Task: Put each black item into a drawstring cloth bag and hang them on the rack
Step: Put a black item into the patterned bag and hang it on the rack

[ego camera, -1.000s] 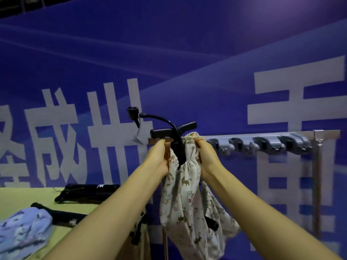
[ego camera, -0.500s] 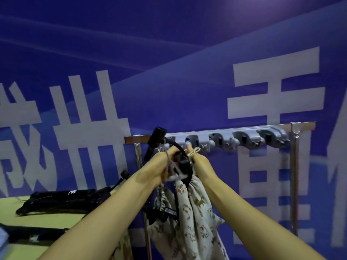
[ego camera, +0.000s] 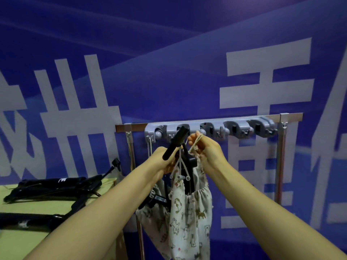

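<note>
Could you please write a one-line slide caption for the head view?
Both hands, left and right, lift a printed drawstring bag holding a black item toward the rack.

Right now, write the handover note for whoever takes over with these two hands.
Left hand: closed on the gathered neck of the patterned cloth bag, where the black item sticks out of the top.
Right hand: pinching the bag's drawstring, raised just below the grey hook strip on the rack.
Done: this item is bagged. A cord already hangs from the leftmost hook.
Left: loop the drawstring over a hook, then bag and hang the black items lying on the table to the left.
</note>
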Available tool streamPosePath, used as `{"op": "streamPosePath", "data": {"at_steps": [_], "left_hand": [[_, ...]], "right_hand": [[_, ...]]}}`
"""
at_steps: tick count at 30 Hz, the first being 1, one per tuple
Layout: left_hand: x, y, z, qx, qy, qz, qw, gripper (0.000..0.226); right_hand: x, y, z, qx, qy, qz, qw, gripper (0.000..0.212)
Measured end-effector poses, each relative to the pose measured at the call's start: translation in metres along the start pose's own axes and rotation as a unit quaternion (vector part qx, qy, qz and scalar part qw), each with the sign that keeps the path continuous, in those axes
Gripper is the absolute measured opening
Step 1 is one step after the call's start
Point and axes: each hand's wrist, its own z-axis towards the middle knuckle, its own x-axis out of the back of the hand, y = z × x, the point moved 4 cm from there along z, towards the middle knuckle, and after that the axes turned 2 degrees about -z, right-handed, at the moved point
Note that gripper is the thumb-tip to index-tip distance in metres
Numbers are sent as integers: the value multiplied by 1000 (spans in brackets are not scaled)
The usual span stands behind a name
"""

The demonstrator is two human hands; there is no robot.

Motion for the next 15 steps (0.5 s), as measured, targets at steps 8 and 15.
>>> {"op": "streamPosePath", "data": {"at_steps": [8,15], "left_hand": [[-23,-7,11,24,15,-3,1000,29],[-31,-2,22,29,11,-25,999,32]], "right_hand": [[8,-15,6,27,-22,-102,994,17],[10,-21,36,67,9,-231,971,22]]}}
